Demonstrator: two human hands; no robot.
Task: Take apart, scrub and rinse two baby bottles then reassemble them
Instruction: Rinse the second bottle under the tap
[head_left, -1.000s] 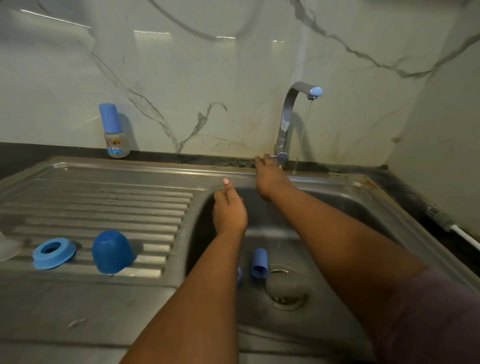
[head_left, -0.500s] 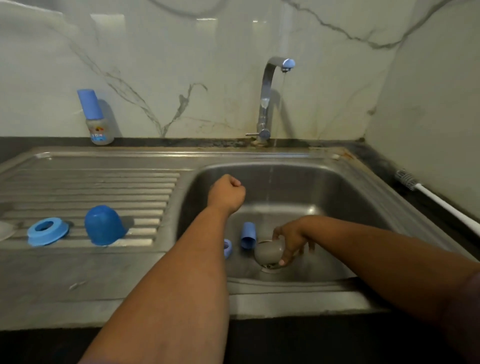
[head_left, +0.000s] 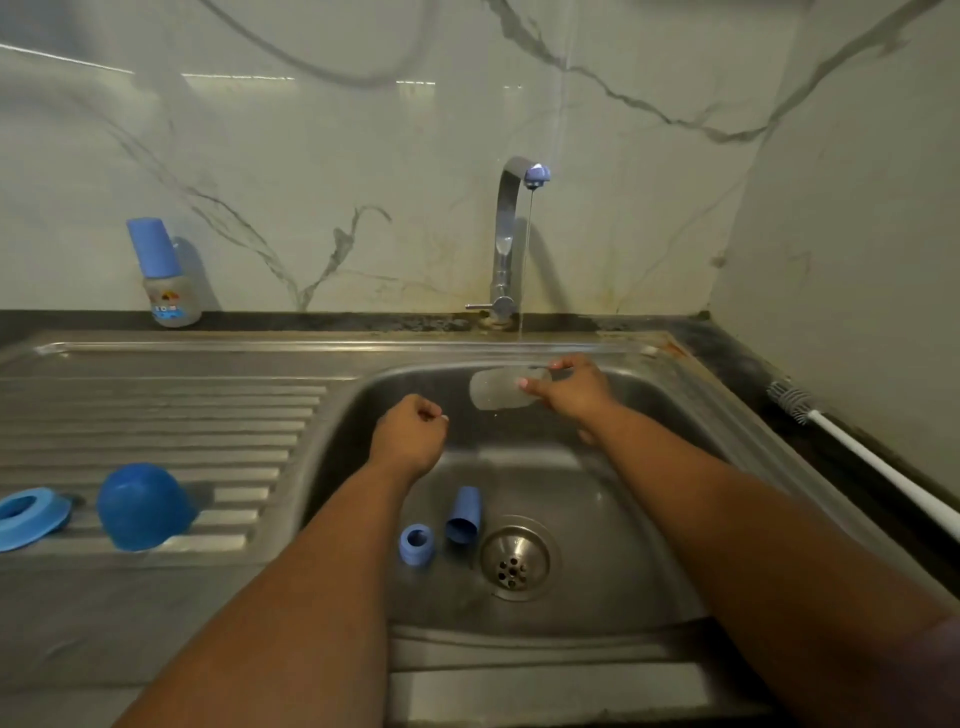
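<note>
So half a second back the right hand (head_left: 571, 389) was down at the drain (head_left: 514, 558) grabbing the clear bottle body (head_left: 501, 389). Now it's lifted it up, fingers wrapped round it, bottle lying sideways right under the thin stream from the tap (head_left: 511, 234). Left hand (head_left: 410, 436) hasn't really moved, a curled fist holding nothing over the sink (head_left: 675, 415). Blue cap (head_left: 462, 514) and small blue ring (head_left: 415, 542) lie in the basin just beside the drain. Second bottle (head_left: 163, 273) stands capped on the worktop at the back wall, and the brush (head_left: 852, 447) lies on the right.
</note>
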